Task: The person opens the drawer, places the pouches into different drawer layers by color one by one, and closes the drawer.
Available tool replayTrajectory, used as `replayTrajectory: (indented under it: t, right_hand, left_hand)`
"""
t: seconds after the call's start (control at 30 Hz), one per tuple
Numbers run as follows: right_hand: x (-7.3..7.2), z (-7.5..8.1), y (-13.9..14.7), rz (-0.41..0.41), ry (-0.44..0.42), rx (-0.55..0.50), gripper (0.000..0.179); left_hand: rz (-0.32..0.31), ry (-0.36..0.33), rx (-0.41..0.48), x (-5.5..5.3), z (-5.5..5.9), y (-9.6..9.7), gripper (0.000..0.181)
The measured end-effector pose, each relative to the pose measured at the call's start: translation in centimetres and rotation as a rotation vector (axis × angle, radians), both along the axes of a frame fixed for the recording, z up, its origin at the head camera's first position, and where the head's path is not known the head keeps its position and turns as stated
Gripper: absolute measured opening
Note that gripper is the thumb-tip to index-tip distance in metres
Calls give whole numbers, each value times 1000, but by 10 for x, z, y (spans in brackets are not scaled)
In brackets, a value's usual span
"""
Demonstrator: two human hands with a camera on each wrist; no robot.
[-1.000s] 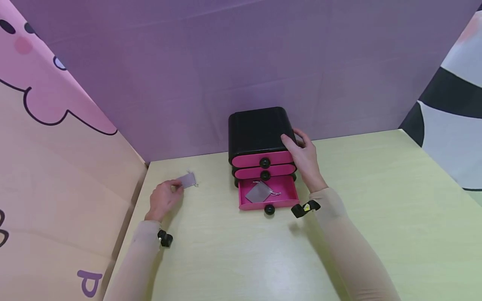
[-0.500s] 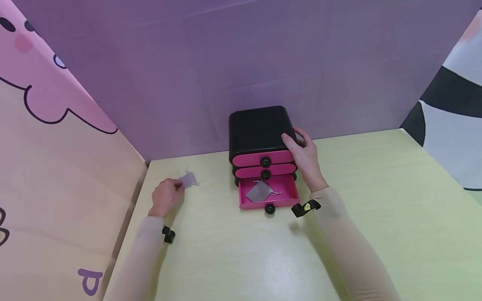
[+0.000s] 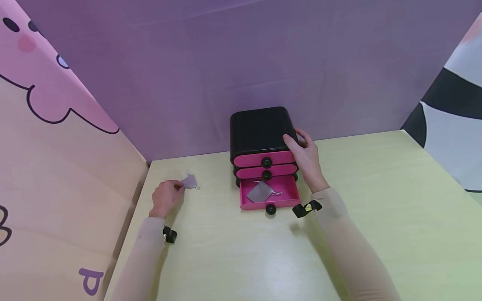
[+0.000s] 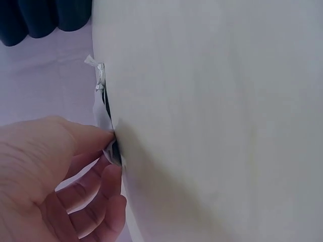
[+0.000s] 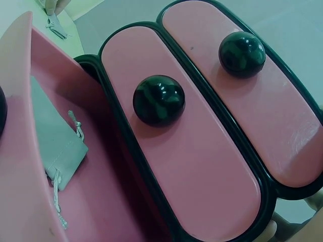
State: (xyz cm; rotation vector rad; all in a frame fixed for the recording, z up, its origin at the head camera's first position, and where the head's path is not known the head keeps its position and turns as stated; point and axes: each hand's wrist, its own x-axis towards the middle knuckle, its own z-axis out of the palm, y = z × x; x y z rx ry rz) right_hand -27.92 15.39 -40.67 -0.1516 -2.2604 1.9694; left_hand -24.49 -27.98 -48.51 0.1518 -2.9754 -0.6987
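Between thumb and fingertips, my left hand (image 3: 166, 198) pinches the near-left end of a small grey drawstring pouch (image 3: 190, 182) at the table's left side. Its white cords point away from the hand, and in the left wrist view the pouch (image 4: 103, 113) looks bent up where it is pinched. My right hand (image 3: 306, 158) grips the right side of a black drawer box (image 3: 260, 129), thumb on the top edge. The box's bottom pink drawer (image 3: 287, 190) is pulled out. Inside it lies another grey drawstring pouch (image 3: 260, 192), seen flat in the right wrist view too.
Two upper pink drawers (image 3: 263, 159) with round black knobs (image 5: 159, 101) are closed. The box stands near the back of the pale wooden table (image 3: 233, 251), before a purple cloth wall (image 3: 263, 62). A printed panel (image 3: 75, 188) borders the table on the left.
The pouch at my left hand has gone from lying flat to crumpled, its near end now pinched up. The left hand has shifted slightly right; the right hand stays on the box.
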Motion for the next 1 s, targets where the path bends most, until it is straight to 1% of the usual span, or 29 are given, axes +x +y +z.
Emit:
replayTrajectory:
  t: [0.17,0.4,0.8,1.0]
  right_hand:
    - [0,0,1,-2,-3,-7,76]
    - [0,0,0,5,3,-8,77]
    - [-1,-1,-1,7,3,-10,77]
    - [0,0,-1,8,2,-18,77]
  left_hand:
    - [-2,5,13,1,-1,0,29]
    - [28,16,66,3,-2,1,29]
    - [39,15,100,6,2,3,27]
    - [30,52,103,10,4,6,27]
